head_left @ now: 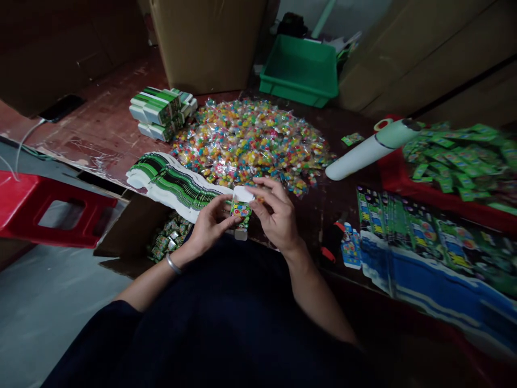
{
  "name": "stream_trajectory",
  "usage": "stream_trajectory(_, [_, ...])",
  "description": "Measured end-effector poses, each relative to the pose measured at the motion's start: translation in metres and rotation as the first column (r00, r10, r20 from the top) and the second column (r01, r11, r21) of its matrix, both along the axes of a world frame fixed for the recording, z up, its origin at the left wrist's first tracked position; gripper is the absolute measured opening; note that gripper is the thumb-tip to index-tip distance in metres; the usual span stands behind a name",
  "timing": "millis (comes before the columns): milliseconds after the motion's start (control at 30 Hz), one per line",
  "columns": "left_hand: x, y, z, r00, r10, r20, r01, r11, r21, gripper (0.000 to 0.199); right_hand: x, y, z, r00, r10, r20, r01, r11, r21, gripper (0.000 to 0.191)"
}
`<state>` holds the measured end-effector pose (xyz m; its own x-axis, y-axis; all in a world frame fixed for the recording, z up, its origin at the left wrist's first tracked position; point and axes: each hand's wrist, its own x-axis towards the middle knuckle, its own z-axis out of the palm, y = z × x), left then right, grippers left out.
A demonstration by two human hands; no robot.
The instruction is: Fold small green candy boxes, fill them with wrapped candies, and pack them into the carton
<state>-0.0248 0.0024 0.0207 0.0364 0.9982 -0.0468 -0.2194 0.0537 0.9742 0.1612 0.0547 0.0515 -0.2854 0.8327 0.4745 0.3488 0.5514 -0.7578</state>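
My left hand (210, 223) pinches a small printed candy box (241, 211) in green and bright colours, its white top flap raised and a lower flap hanging down. Close beside the box's top, my right hand (278, 213) has thumb and fingers together on a small candy packet (260, 199), of which only an orange-red bit shows. Behind both hands spreads a big heap of clear candy packets (250, 140) with multicoloured sweets. A long row of flat, overlapping green-and-white unfolded boxes (173, 183) runs up to my left hand.
Bundled flat boxes (155, 110) stand behind the row. An open carton (129, 229) at lower left contains several filled boxes. Rightward lie a white tube (367, 152), a red tray (393, 167) of green packs, and printed sheets (428, 231). A green bin (301, 70) stands behind; a red stool (52, 210) is left.
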Motion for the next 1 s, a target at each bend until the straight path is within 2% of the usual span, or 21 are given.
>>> stream_trajectory(67, [0.000,-0.001,0.001,0.998,0.066,0.022,-0.067,0.997,0.034,0.074,-0.001,-0.005,-0.010,0.993,0.036,-0.109,-0.049,0.991,-0.122,0.038])
stream_trajectory(100, [0.000,-0.001,0.001,0.996,0.081,0.021,-0.082,0.995,0.047,0.077,-0.002,-0.009,-0.016,0.988,0.038,-0.150,-0.064,0.984,-0.169,0.041])
stream_trajectory(200, [-0.001,-0.003,0.003,1.000,0.031,0.000,-0.031,0.998,0.056,0.058,-0.007,-0.017,-0.030,0.981,0.008,-0.196,-0.055,0.970,-0.235,0.032])
stream_trajectory(267, [-0.001,-0.003,0.002,1.000,-0.028,-0.007,0.028,0.999,0.042,0.048,-0.010,-0.020,-0.035,0.980,-0.028,-0.195,-0.016,0.975,-0.223,0.021])
stream_trajectory(333, [-0.001,-0.002,0.000,0.997,-0.071,0.000,0.071,0.997,0.023,0.046,-0.012,-0.020,-0.038,0.981,-0.052,-0.184,0.019,0.984,-0.177,0.015])
stream_trajectory(433, [0.000,0.000,-0.002,0.998,-0.063,0.013,0.063,0.998,0.023,0.048,-0.016,-0.018,-0.039,0.972,-0.070,-0.224,0.037,0.988,-0.148,0.015])
stream_trajectory(567, [0.002,-0.001,-0.003,0.998,-0.032,0.050,0.031,0.999,0.005,0.056,-0.019,-0.014,-0.033,0.914,-0.122,-0.386,0.028,0.970,-0.241,0.027])
stream_trajectory(767, [0.002,-0.002,-0.008,0.999,0.000,-0.043,0.003,0.998,0.058,0.053,-0.014,-0.009,-0.019,0.952,-0.017,-0.307,-0.090,0.939,-0.331,0.026])
stream_trajectory(867, [0.001,-0.001,-0.008,0.999,-0.010,-0.048,0.013,0.998,0.056,0.054,-0.010,-0.004,-0.018,0.953,0.009,-0.303,-0.134,0.910,-0.393,0.022])
stream_trajectory(1000, [-0.002,-0.001,-0.006,0.996,-0.013,-0.085,0.019,0.998,0.065,0.056,-0.006,0.005,-0.020,0.958,0.033,-0.286,-0.176,0.853,-0.491,0.026])
